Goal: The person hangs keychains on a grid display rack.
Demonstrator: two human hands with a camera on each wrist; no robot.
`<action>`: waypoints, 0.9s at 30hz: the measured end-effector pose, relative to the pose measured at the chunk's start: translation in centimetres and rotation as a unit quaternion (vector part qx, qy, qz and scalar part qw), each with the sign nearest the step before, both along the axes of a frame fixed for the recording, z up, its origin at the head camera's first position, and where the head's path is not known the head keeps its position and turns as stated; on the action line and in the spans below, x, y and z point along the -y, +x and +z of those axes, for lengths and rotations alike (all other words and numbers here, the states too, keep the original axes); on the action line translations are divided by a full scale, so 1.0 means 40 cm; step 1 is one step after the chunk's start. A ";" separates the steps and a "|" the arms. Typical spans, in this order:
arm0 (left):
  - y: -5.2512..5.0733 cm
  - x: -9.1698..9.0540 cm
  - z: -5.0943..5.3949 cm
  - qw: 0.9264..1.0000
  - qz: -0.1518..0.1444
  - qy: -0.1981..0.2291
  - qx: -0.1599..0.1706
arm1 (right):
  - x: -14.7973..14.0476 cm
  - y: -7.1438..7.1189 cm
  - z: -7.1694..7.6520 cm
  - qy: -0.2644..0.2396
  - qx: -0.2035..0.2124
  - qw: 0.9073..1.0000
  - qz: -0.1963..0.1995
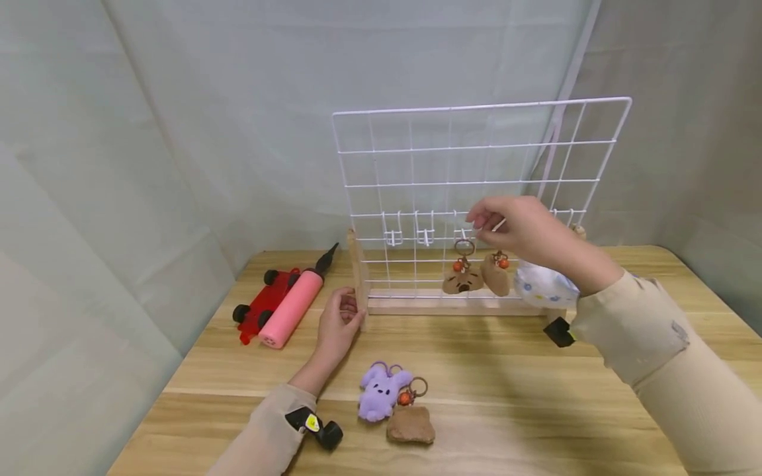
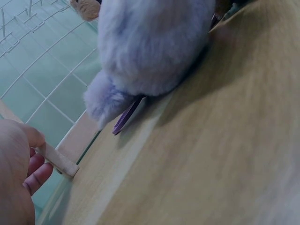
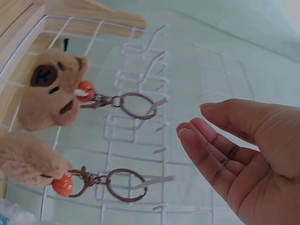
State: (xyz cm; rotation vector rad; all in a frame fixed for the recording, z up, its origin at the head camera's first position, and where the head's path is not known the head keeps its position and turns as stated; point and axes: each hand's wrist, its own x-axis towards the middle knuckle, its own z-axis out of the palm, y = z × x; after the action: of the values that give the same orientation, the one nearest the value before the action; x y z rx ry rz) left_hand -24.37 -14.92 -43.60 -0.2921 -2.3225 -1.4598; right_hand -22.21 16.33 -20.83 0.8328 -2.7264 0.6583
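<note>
Now note hung bear keychain (image 1: pixel 463 281) facing outward, head's long axis level; relaxed right hand (image 1: pixel 519 225); left hand (image 1: pixel 339 325) grasping rack (image 1: pixel 428 307).

Right hand (image 1: pixel 516 226) hovers near 2 hanging brown keychains (image 1: pixel 463 281).

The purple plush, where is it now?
In the head view, the purple plush lies on the table at lower centre, just left of a brown plush.

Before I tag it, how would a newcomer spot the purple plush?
Find the white grid on the table. In the head view, the purple plush lies in front, nearer the camera. Its colour and upturned face set it apart from the brown plush at its right, which shows no face.
</note>
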 end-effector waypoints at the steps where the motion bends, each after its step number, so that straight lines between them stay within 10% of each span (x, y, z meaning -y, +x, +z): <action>1: 0.000 0.001 0.000 1.000 0.001 -0.002 0.000 | -0.001 0.005 0.001 -0.005 -0.004 1.000 0.001; 27: 0.005 0.001 -0.003 1.000 0.004 -0.002 0.006 | 0.033 0.120 -0.101 -0.062 -0.038 0.994 0.076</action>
State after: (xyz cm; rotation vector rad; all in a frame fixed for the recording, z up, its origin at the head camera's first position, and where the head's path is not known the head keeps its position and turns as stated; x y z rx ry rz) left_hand -24.18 -14.95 -43.72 -0.2758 -2.3341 -1.4577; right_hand -17.41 15.01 -24.88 1.0195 -2.5438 0.7987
